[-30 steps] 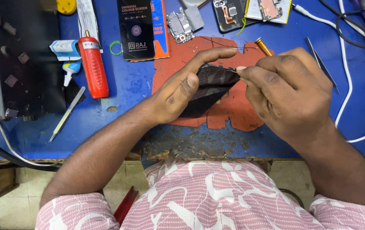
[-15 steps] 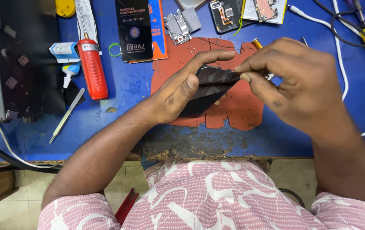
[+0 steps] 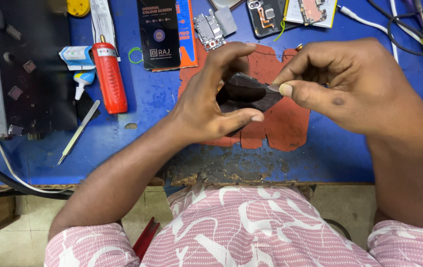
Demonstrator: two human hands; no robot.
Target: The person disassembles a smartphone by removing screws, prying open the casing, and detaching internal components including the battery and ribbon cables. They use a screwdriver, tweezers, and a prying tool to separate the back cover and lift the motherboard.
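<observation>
Item: thin dark panel (image 3: 246,94), held above red mat (image 3: 280,123), tabletop (image 3: 152,106) centre. Left hand (image 3: 206,106) fingers grasp its edges; right hand (image 3: 349,84) pinches the 3 o'clock corner, possibly peeling film. Risk: over-flexing cracks panel; slipping drops it.

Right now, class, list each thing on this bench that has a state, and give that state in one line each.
Dark phone screen: lifted off the mat, gripped at both ends.
Left hand: gripping the screen.
Right hand: pinching the screen's right edge.
Opened phone: back off, insides showing.
Red tool: lying flat.
Tweezers: lying untouched.
</observation>
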